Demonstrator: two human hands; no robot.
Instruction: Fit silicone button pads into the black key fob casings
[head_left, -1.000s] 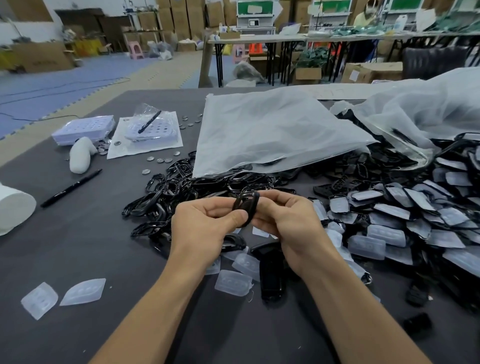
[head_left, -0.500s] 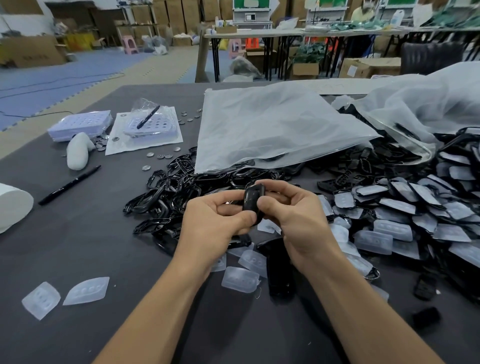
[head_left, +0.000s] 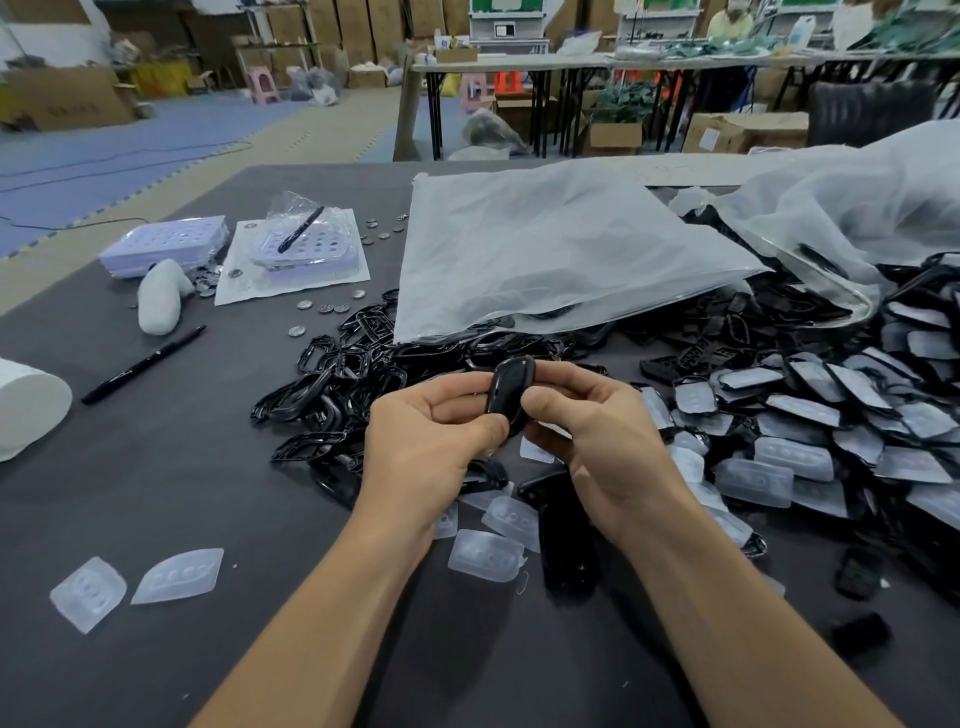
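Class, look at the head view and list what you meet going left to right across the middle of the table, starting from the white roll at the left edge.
white roll → black pen → left hand → casing → right hand → pile of pads

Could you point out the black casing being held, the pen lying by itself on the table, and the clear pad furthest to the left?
black casing (head_left: 511, 385): head view, middle of its glossy face.
pen (head_left: 144, 364): head view, mid-barrel.
leftmost silicone pad (head_left: 88, 594): head view, its dimpled centre.
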